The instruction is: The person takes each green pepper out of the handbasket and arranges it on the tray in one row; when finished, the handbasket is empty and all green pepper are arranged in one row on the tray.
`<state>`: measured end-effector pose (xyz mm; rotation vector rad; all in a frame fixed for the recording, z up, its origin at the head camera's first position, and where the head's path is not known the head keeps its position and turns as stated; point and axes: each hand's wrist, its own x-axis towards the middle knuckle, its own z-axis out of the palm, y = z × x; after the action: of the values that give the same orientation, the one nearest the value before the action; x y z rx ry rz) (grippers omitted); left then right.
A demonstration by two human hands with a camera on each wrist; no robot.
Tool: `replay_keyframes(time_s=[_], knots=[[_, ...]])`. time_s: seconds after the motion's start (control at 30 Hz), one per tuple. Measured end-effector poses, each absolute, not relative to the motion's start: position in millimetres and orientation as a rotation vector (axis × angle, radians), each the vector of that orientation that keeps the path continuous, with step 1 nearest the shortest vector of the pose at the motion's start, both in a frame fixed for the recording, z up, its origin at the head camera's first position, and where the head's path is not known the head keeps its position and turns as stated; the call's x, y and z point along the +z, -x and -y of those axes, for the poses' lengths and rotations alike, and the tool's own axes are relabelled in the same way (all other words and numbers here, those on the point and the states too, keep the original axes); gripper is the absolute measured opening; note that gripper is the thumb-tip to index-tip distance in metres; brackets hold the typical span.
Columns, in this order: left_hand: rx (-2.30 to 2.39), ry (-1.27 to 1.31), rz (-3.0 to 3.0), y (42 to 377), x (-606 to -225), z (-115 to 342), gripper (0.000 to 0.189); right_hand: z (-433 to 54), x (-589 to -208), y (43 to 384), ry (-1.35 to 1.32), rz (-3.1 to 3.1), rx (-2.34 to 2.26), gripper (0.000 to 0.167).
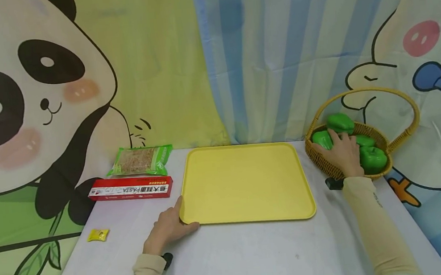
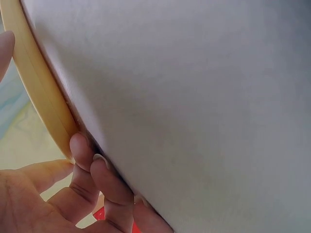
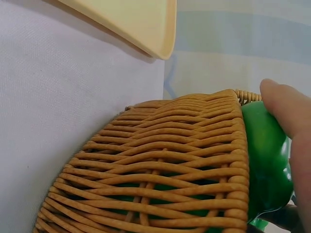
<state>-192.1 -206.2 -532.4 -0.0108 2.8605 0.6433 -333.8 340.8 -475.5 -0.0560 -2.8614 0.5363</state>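
Observation:
My left hand (image 1: 169, 227) is at the near left corner of a yellow tray (image 1: 245, 184), thumb along the front edge and index finger up the left side. In the left wrist view, its fingers (image 2: 114, 187) touch the tray's rim (image 2: 43, 92) and rest on the tablecloth. Over a wicker basket (image 1: 328, 168) at the right, my right hand (image 1: 345, 155) reaches in among several green bell peppers (image 1: 373, 160). Its thumb (image 3: 286, 104) lies against one green bell pepper (image 3: 265, 155) at the rim. I cannot tell whether the fingers grip it, as they are partly hidden.
Left of the tray lie a green-edged packet of noodles (image 1: 136, 161), a red pasta box (image 1: 131, 188) and a small yellow wrapped candy (image 1: 98, 234). The basket's handle (image 1: 402, 96) arches over its far side. A printed curtain (image 1: 260, 57) hangs behind the white table.

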Motion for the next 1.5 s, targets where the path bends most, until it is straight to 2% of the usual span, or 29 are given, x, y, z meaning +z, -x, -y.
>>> replay_keyframes(time_s=[0.63, 1.03, 1.5], knots=[[0.636, 0.012, -2.835, 193, -533, 208, 0.114, -340, -460, 320, 0.037, 2.678, 0.473, 0.088], [0.627, -0.001, -2.84, 192, -531, 208, 0.114, -323, -448, 302, -0.009, 2.559, 0.672, 0.085], [0.618, -0.007, -2.844, 192, -531, 208, 0.114, -295, -452, 293, -0.244, 2.395, 0.773, 0.08]])
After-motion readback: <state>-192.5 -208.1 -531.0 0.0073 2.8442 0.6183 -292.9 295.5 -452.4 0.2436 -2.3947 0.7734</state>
